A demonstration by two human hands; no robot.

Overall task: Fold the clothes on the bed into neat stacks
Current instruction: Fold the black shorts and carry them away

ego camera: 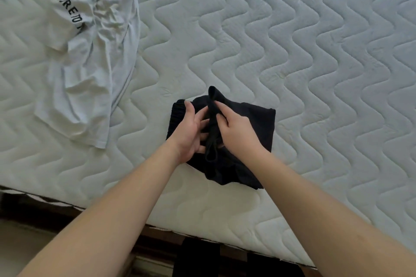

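A small black garment (252, 123) lies bunched on the white quilted mattress (292, 51) near its front edge. A narrow raised fold of it stands up between my two hands. My left hand (191, 130) is on the garment's left part, fingers curled against the fold. My right hand (236, 128) pinches the fold from the right side. A crumpled white T-shirt (90, 69) with black lettering on a sleeve lies unfolded at the upper left, apart from the black garment.
The mattress's front edge (157, 220) runs diagonally across the bottom, with a dark bed frame and floor below it. Bare quilted surface stretches to the right and behind the black garment.
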